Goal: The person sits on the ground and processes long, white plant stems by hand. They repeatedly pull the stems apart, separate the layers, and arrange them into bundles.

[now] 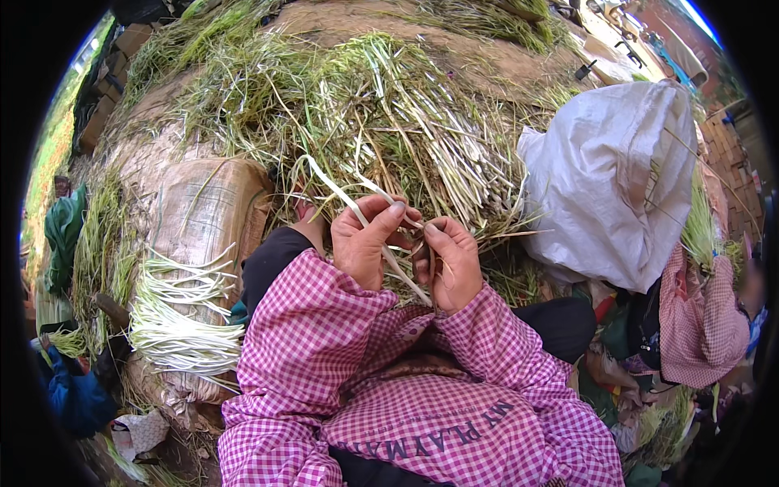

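My left hand (365, 240) pinches a long pale vegetable stalk (338, 187) between thumb and fingers. The stalk bends over at its far end and slants down past my palm towards my lap. Close against it, the fingertips of my right hand (453, 262) grip a thin brownish strip (433, 265), perhaps a withered leaf or skin. A second thin pale stem (376, 187) also runs into my left fingers. Beyond both hands lies a heap of unsorted stalks (450, 158) with white stems and green-yellow leaves. Clean white stalks (182, 329) are laid side by side at my left.
Those white stalks rest on a stuffed woven sack (201, 189). A large white woven bag (608, 176) stands at the right. Leafy trimmings (243, 85) cover the ground ahead. A person in a checked sleeve (700, 322) sits at right; another person's blue clothing (79, 395) shows at left.
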Available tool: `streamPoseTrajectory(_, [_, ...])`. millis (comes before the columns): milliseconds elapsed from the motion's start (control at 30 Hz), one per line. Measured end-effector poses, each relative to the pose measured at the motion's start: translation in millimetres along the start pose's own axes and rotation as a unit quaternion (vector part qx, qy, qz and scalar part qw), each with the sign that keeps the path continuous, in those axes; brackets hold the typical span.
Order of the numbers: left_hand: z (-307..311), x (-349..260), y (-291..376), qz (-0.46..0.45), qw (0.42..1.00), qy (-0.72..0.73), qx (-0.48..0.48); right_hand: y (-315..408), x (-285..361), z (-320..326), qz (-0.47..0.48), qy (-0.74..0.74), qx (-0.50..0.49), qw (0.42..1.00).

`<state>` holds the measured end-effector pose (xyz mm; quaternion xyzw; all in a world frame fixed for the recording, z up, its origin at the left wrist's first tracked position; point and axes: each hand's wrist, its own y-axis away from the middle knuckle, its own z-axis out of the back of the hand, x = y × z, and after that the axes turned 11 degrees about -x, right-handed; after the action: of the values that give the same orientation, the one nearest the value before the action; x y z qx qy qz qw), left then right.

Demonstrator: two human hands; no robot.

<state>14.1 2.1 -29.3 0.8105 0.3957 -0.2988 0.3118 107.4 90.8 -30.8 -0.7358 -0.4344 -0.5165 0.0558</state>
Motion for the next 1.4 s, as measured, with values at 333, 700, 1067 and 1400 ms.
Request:
streamPoseTrajectory(333, [4, 2, -3, -0.019, 1.0, 0.004, -0.011, 0, 7, 9, 0.146, 0.228, 0.044, 0.962])
streamPoseTrajectory(700, [9, 6, -6, 0.013, 0.998, 0.007, -0.054, 9, 10, 2, 0.451, 0.42, 0.083, 0.783])
streamPoseTrajectory(1067, [3, 14, 6, 0.025, 0.99, -0.082, -0.108, 7, 12, 23, 0.589, 0.49, 0.18, 0.617])
streamPoseTrajectory(1400, [7, -19, -6, -0.082, 0.973, -0.04, -0.211, 8, -11, 49, 0.593, 0.515, 0.222, 0.578])
